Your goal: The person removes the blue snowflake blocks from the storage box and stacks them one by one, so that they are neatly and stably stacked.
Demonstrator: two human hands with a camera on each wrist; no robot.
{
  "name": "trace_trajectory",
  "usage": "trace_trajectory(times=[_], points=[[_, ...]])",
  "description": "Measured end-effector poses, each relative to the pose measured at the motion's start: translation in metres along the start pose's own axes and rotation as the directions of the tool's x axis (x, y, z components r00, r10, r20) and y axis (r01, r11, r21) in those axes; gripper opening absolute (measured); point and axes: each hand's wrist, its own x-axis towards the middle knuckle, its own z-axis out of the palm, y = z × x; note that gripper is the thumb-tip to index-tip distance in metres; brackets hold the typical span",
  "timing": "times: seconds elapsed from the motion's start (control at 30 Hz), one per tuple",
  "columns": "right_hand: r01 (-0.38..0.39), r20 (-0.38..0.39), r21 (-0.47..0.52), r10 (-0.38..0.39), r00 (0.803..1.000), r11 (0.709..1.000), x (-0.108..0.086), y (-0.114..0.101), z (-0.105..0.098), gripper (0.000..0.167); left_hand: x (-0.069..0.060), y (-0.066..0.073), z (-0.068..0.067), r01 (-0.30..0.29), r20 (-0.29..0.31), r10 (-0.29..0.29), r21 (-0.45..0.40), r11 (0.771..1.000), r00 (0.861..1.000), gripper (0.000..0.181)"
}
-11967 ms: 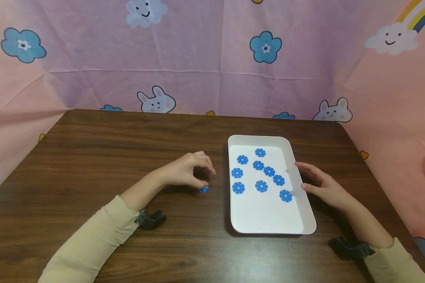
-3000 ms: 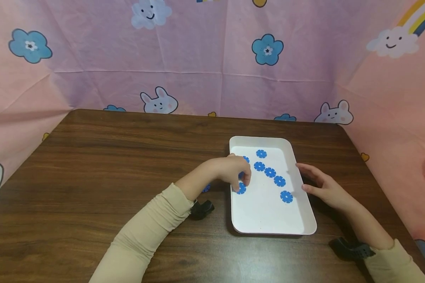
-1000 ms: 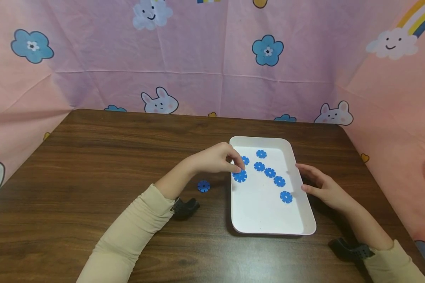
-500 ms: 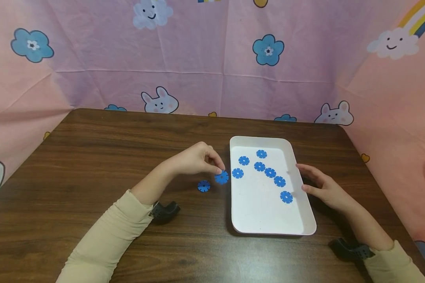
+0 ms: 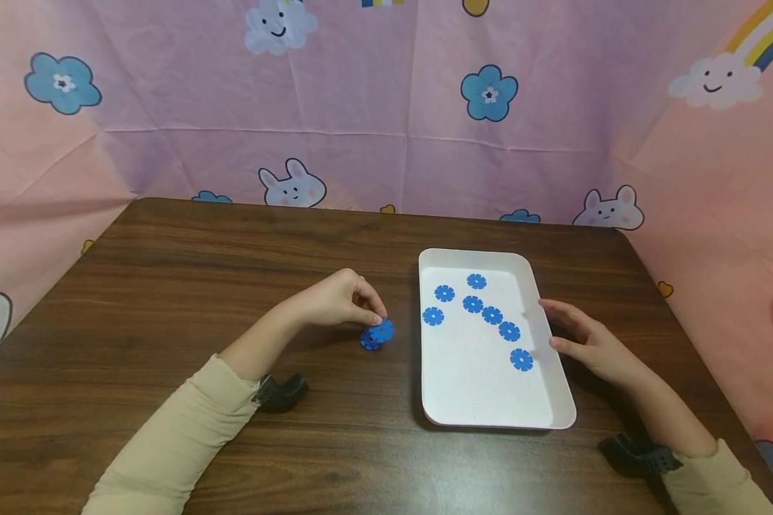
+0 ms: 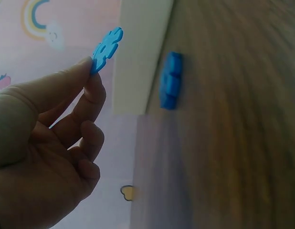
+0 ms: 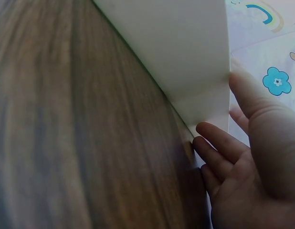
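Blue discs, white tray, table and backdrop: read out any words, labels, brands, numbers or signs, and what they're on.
None: no readable text on the blue discs, white tray, table or backdrop, which shows cartoon pictures.
Black wrist straps: too small to tell.

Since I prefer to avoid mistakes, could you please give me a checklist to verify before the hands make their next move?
1. Left hand pinches the held disc: ok.
2. Held disc apart from the blue piece on the table: ok, gap visible in the left wrist view.
3. Held disc centred over that piece: not ok, looks offset.
4. That piece being a single disc: cannot tell.
5. Right hand touching the tray: ok.
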Motion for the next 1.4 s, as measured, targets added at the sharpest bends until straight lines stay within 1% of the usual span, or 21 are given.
trace_trajectory(times=[0.23,0.4,0.8,1.13,1.4], points=[[0.004,-0.005,0.000,-0.004,1.000,1.000,0.000,0.001,0.000,0.060,-0.007,-0.012,0.004,0.025,0.024,-0.025,-0.002,1.000,0.999,0.007],[0.008,-0.002,-0.009,-0.008,1.000,1.000,0.000,0.001,0.000,0.060,-0.010,-0.017,0.005,0.039,0.024,-0.039,-0.004,0.999,0.999,0.007],[0.015,-0.003,-0.006,-0.015,1.000,1.000,0.000,0.000,0.000,0.059,-0.009,-0.022,0.006,0.037,0.008,-0.037,0.003,0.999,0.999,0.006],[0.014,-0.001,0.004,-0.014,1.000,1.000,0.000,0.000,0.000,0.059,-0.008,-0.026,0.007,0.059,0.019,-0.059,0.003,0.998,0.998,0.007],[0.005,0.002,0.013,-0.005,1.000,1.000,0.000,0.000,0.000,0.060,-0.006,-0.028,0.007,0.051,0.024,-0.051,0.018,0.999,0.998,0.008]])
